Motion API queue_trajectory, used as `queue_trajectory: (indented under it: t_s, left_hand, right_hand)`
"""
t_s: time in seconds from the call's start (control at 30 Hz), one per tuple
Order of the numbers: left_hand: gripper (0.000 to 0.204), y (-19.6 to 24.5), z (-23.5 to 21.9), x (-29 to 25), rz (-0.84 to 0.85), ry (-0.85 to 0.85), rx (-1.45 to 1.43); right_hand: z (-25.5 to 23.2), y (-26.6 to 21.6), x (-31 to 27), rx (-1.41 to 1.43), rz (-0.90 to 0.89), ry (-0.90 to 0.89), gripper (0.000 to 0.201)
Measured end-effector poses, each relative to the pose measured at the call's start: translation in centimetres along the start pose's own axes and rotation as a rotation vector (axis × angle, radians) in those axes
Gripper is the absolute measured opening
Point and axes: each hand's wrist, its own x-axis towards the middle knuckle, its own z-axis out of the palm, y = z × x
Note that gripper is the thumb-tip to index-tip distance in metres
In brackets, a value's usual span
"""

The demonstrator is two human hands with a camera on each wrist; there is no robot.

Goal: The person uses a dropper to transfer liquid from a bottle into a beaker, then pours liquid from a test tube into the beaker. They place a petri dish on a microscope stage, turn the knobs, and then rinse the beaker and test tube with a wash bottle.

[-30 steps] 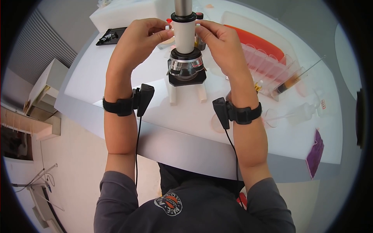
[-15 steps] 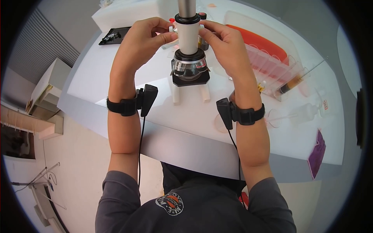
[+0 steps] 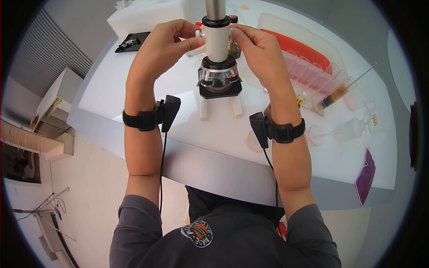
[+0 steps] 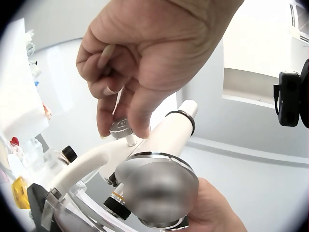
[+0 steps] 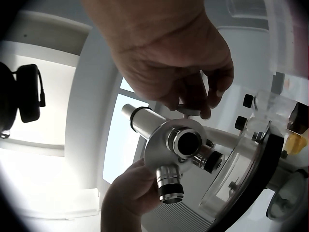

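A white microscope (image 3: 217, 44) stands upright on the table before me, its black stage (image 3: 220, 92) low at the front. Above the stage sit the silver objective lenses (image 3: 219, 73). My left hand (image 3: 156, 49) pinches the ridged focus knob (image 4: 120, 128) on the left side between thumb and fingers. On the opposite side, my right hand (image 3: 263, 53) pinches the matching knob (image 5: 188, 110), with the thumb toward the tube. In the right wrist view, the lenses (image 5: 186, 142) hang below that hand, and the stage plate (image 5: 256, 179) slants at the lower right.
To the right are a clear rack of tubes (image 3: 308, 73), a red-orange tray (image 3: 313, 47) and a tube of amber liquid (image 3: 337, 96). Nearer lie a clear bottle (image 3: 355, 128) and a purple cloth (image 3: 365, 176). Back left are a white block (image 3: 147, 18) and a black tray (image 3: 123, 47).
The head view has shifted slightly, so everything sits a little farther right in it. Both hands stay on the knobs, with no clear movement of the microscope.
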Motion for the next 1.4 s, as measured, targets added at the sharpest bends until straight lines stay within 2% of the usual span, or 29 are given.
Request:
queue_trajectory:
  t_s: [0.17, 1.17, 1.4]
  left_hand:
    - [0.04, 0.1, -0.1, -0.1, -0.044, -0.006, -0.044]
    - [0.029, 0.2, 0.4, -0.1, 0.073, 0.081, 0.021]
    - [0.028, 0.6, 0.5, -0.3, 0.049, 0.085, 0.015]
  right_hand:
    - [-0.1, 0.1, 0.1, -0.021, -0.019, -0.009, 0.032]
    - [-0.6, 0.1, 0.1, -0.055, -0.048, -0.03, 0.031]
    - [-0.7, -0.2, 0.1, -0.072, -0.049, -0.033, 0.03]
